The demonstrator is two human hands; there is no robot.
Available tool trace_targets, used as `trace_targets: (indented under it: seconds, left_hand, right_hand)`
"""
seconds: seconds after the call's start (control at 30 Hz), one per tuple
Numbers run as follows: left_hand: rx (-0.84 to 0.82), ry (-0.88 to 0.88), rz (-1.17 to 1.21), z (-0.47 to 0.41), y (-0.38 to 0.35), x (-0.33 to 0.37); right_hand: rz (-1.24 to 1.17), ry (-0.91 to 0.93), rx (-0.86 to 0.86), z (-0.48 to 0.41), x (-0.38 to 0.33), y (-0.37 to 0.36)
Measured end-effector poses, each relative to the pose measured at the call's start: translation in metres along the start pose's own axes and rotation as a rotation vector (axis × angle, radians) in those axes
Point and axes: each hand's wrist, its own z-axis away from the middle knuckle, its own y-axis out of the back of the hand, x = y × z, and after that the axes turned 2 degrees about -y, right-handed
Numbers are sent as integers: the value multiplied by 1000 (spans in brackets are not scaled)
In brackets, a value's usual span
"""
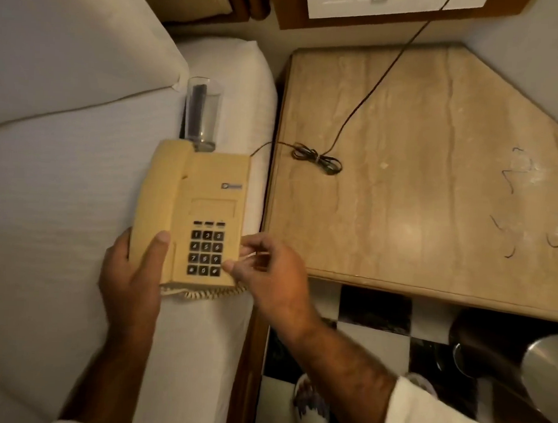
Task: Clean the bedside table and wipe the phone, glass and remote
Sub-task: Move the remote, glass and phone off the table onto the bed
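A beige corded phone lies on the white bed, handset on its cradle. My left hand grips its lower left side, thumb over the handset. My right hand holds the lower right corner, thumb beside the keypad and fingers curled at the edge. Just beyond the phone a clear glass stands on the bed. A dark remote shows through the glass, behind it. The bedside table is at the right, its beige marble top bare except for the phone's cord, with dusty smears and dark marks at its right.
The phone's dark cord lies bundled on the table and runs up to a white wall socket panel. A pillow lies at the upper left. Below the table are a checkered floor, my slippered foot and a metal object.
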Motion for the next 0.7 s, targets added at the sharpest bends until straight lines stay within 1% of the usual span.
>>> trace_targets:
  seconds: [0.13,0.23,0.3,0.37,0.43,0.47,0.5,0.53,0.57,0.6,0.63,0.7]
  left_hand:
    - [40,95,121,-8,16,-41]
    - [19,117,165,-22,13,-62]
    - [1,130,134,-30,5,-74]
    - [17,101,45,-36,-2,-80]
    - [36,37,-150,-39,-7,-81]
    - [55,3,-252,-37,-8,-79]
    - [94,-40,-306,-32,-8,-75]
    - [132,-113,-306,-22,-12,-68]
    - [141,-220,-282,-9,-19,-58]
    - [110,-341,-258,6,-31,-45]
    - [39,-456,-236,22,-47,-32]
    - [-149,-627,-242,51,-89,-7]
  right_hand:
    - [105,18,-32,-12,11,-45]
    - [196,16,-21,-27,17,-70]
    - [268,23,-8,-36,23,-81]
    - [300,6,-15,-46,29,-86]
    - [335,22,-48,-52,36,-81]
    - [353,55,-59,-53,39,-75]
    - [365,98,-48,-51,43,-65]
    - [385,147,0,-49,46,-49]
    - [431,199,84,-47,50,-27]
    - [513,245,180,-46,55,-2]
    - [636,270,271,-46,61,28]
    - [944,255,405,-50,69,92]
